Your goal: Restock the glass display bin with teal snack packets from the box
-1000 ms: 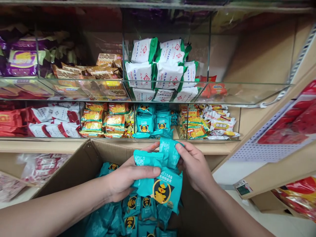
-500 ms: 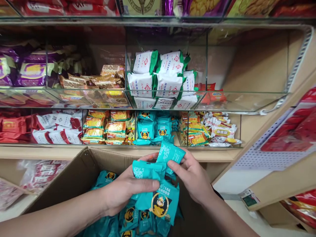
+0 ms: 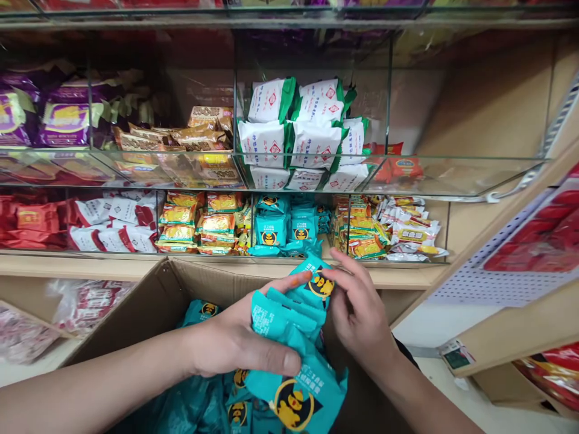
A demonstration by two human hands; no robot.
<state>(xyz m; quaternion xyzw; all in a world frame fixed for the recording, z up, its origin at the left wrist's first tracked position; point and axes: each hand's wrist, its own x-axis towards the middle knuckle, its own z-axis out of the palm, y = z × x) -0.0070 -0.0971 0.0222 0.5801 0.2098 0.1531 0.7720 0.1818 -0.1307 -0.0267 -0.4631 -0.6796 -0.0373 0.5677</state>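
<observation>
My left hand [image 3: 253, 337] is closed around several teal snack packets [image 3: 312, 361], its thumb across the front one. The front packet bears a yellow cartoon figure in a dark diamond. Above these, another teal packet [image 3: 312, 280] lies under my left index finger with its picture side showing. My right hand [image 3: 359, 307] is beside that upper packet, fingers apart, one fingertip touching its right edge. Below both hands, a cardboard box [image 3: 140, 319] contains many more teal packets [image 3: 237, 413]. Matching teal packets [image 3: 287, 229] are stacked in a shelf compartment just beyond the hands.
Glass-divided shelves hold yellow-green packets [image 3: 178, 223], white-and-red packets [image 3: 113, 220], white-and-green packets [image 3: 316, 144] and purple packs [image 3: 66, 123]. The wooden shelf edge [image 3: 90, 266] runs behind the box. A slanted wooden side panel [image 3: 470, 247] stands at right.
The upper packet has turned from its printed back to its picture side. My right hand's grip on it has loosened, and its fingers have spread. The view has tilted slightly, with the shelves higher now.
</observation>
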